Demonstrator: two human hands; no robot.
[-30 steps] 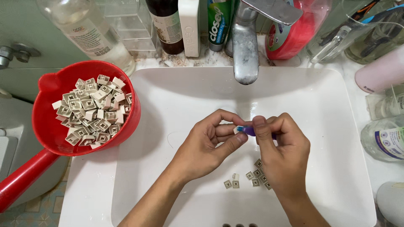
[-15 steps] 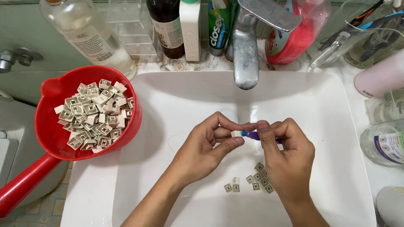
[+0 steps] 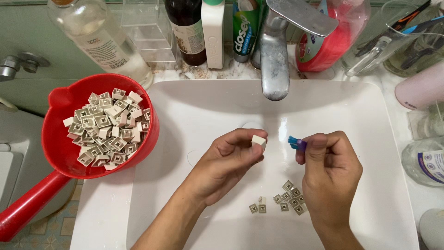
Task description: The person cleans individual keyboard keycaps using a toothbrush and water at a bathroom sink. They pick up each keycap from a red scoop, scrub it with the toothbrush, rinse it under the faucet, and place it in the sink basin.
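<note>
left hand (image 3: 231,157) grip pinching keycap (image 3: 259,141) | right hand (image 3: 330,169) grip pinching brush (image 3: 296,142), handle hidden

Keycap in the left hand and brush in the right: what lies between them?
Nothing: in the head view only bare white sink shows between the keycap and the brush bristles.

Concealed and cropped items

Brush (image 3: 296,143) handle buried inside right hand (image 3: 330,173); only bristles show. Red scoop (image 3: 55,153) handle, left of left hand (image 3: 231,162), runs off frame edge.
</note>
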